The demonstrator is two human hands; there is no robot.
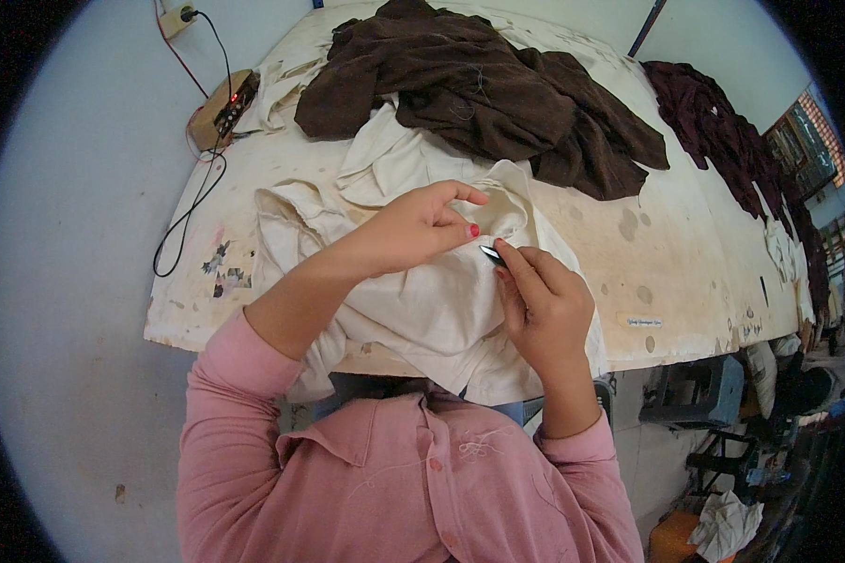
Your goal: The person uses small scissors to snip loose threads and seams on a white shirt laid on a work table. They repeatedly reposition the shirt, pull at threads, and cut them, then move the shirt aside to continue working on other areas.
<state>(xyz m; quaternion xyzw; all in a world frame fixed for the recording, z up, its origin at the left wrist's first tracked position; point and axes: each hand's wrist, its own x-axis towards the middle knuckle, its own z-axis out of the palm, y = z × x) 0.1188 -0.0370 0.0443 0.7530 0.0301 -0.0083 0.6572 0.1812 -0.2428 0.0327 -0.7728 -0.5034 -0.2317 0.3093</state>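
In my right hand (549,305) is a small dark cutting tool with a bright pointed blade, like thread snips (491,254). The pinched fingers hide most of it. My left hand (413,227) is just left of the blade, over a white garment (422,314). Its index finger and red-nailed thumb are apart, with nothing visible between them; the other fingers are partly hidden. Bunched on the table's near edge, the white cloth hangs down toward my lap. A fold of it stands up beyond the blade.
Across the far side of the stained pale table (667,263) lies a heap of dark brown cloth (479,89). Maroon cloth (714,131) runs along the right edge. At left, a wooden box (214,114) trails a black cable. A grey stool (690,394) stands at lower right.
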